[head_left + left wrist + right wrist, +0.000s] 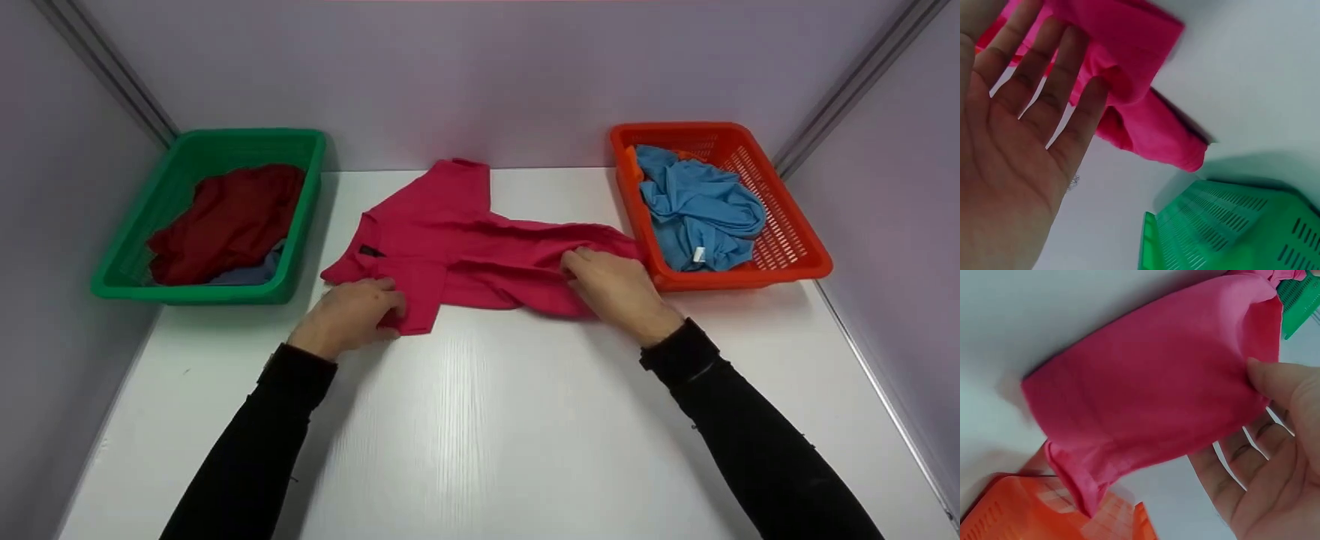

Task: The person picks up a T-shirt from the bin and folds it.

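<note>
A pink short-sleeved shirt [480,240] lies sideways on the white table, its collar toward the left and a dark label at the neck. My left hand [352,311] is at the near sleeve. In the left wrist view the fingers of that left hand [1022,135] are extended against the pink cloth [1123,45]. At the hem end, my right hand [611,289] holds the shirt. The right wrist view shows the right hand [1264,455] pinching the pink fabric [1157,377], thumb on top and fingers underneath. Part of the lower edge is lifted and wrinkled.
On the left stands a green basket [120,277] with dark red cloth [232,217] and some greyish-blue cloth inside. An orange-red basket [795,255] on the right, close to the shirt's hem, holds light blue clothing [701,206]. Walls enclose the table's back and sides.
</note>
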`<action>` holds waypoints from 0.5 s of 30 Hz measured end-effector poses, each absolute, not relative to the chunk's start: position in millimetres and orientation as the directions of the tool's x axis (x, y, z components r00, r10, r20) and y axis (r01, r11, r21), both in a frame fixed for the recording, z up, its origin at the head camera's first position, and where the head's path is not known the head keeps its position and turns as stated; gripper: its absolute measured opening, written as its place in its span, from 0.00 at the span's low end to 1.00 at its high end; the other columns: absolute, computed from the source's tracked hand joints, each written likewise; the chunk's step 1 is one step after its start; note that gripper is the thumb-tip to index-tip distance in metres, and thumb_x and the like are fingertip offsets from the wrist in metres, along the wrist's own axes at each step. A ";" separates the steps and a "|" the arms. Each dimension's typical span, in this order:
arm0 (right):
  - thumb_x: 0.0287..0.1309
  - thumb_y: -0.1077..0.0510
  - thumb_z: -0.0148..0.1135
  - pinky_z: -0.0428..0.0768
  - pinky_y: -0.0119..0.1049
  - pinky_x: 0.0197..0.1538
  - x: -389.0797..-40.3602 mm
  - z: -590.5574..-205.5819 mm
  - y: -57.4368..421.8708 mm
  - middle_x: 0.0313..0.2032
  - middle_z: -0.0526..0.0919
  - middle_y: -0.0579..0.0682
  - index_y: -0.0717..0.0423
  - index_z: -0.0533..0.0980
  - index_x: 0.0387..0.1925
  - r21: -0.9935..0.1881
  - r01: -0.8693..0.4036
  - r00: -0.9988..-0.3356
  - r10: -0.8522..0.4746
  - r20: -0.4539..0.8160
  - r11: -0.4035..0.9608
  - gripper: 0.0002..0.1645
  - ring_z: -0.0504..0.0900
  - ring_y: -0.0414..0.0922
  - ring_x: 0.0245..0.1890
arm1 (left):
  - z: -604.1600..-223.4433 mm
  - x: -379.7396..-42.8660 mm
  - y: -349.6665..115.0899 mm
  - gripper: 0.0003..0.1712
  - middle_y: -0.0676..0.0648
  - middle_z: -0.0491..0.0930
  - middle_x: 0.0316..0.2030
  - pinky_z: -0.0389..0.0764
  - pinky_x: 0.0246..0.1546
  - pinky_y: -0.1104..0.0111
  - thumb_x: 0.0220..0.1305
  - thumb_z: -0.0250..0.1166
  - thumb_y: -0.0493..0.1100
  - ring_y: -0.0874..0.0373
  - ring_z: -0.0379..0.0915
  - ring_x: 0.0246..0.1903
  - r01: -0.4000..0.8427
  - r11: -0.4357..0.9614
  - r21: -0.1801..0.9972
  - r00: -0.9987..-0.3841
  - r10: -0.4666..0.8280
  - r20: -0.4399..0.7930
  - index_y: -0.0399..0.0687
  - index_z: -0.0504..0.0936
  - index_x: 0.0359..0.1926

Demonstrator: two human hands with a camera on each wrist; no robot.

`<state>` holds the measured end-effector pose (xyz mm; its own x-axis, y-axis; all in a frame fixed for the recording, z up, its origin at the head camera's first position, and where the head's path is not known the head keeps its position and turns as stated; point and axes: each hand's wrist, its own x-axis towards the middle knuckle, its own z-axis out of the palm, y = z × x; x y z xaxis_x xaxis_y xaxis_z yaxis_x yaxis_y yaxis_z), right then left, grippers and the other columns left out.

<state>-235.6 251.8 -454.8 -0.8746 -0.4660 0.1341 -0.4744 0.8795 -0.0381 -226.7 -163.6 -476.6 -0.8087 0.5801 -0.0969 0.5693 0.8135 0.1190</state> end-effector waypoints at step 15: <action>0.59 0.58 0.77 0.92 0.49 0.50 -233.3 -440.9 263.2 0.47 0.87 0.49 0.45 0.84 0.50 -0.078 -0.483 -0.868 -0.464 0.177 0.872 0.18 0.86 0.49 0.48 | -438.5 -218.3 -170.7 0.20 0.48 0.83 0.35 0.90 0.41 0.60 0.63 0.78 0.44 0.54 0.82 0.34 0.544 0.819 0.183 -0.839 0.524 0.147 0.52 0.76 0.49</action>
<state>-233.3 263.2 -440.9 -0.8679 -0.4642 0.1768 -0.4825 0.8724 -0.0780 -218.3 -170.7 -438.5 -0.8391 0.5239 0.1465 0.5435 0.8192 0.1829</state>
